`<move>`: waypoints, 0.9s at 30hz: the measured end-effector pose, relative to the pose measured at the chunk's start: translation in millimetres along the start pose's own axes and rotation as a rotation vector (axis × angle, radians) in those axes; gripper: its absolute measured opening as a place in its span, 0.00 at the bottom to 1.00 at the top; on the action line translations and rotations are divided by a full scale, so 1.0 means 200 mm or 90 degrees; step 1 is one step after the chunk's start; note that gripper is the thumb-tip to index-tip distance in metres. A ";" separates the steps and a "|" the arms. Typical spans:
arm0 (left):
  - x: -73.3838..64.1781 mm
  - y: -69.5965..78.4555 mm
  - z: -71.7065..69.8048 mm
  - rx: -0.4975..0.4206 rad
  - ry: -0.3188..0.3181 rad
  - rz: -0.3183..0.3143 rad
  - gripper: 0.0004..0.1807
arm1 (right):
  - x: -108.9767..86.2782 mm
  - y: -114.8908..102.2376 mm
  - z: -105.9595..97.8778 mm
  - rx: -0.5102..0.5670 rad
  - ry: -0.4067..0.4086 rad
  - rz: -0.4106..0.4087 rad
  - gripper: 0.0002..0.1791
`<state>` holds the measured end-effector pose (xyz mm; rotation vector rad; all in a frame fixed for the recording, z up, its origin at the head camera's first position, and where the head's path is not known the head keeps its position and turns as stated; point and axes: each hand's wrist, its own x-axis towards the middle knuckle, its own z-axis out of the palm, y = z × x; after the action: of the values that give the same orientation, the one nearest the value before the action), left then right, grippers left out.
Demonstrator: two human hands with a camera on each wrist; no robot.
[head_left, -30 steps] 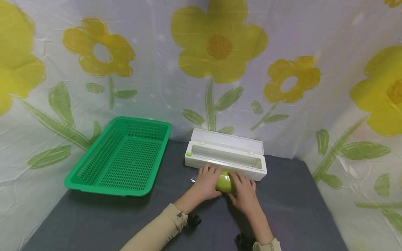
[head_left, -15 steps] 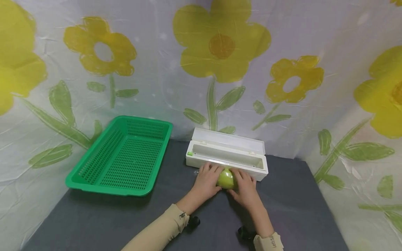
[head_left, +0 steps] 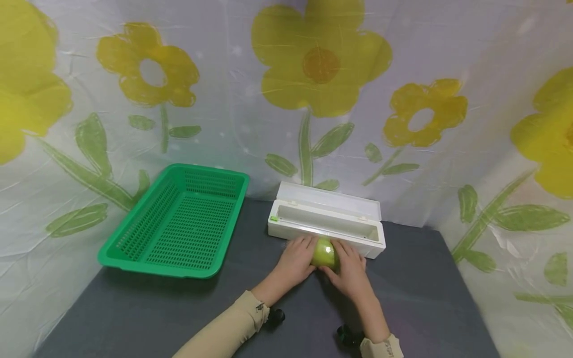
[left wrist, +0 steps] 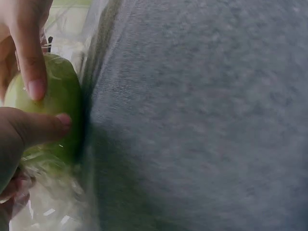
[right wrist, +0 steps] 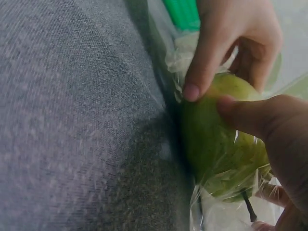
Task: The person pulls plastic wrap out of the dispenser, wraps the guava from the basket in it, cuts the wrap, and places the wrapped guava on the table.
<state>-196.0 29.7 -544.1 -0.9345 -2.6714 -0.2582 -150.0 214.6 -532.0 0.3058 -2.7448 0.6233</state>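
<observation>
A green pear [head_left: 324, 254] sits between both hands on the dark table, just in front of the white dispenser box [head_left: 329, 223]. Clear cling film [left wrist: 53, 197] wraps the pear and bunches up at its ends. My left hand [head_left: 293, 261] grips it from the left, thumb on the near side. From the right, my right hand [head_left: 351, 268] grips it, with its thumb pressing the skin. In the right wrist view a dark stem [right wrist: 249, 206] sticks out at the right-hand end, beneath film. The far-side fingers are partly hidden behind the pear.
The dispenser's lid [head_left: 330, 200] stands raised toward the flowered backdrop, and a small green slider [head_left: 274, 218] sits at its left end. A green slotted basket [head_left: 167, 271] stands at the left. The dark tablecloth [head_left: 429, 303] spreads around the hands.
Both hands keep hold of the wrapped pear, with small shifts of fingers around it. Loose film beside the left hand shows less than before. The head view has shifted slightly.
</observation>
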 end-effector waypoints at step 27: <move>0.01 -0.03 -0.08 0.009 -0.023 0.031 0.53 | -0.04 0.04 0.02 -0.010 0.002 -0.024 0.43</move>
<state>-198.0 21.8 -529.7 -1.0078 -2.6755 -0.2138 -146.3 220.1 -540.6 0.3509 -2.7336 0.5913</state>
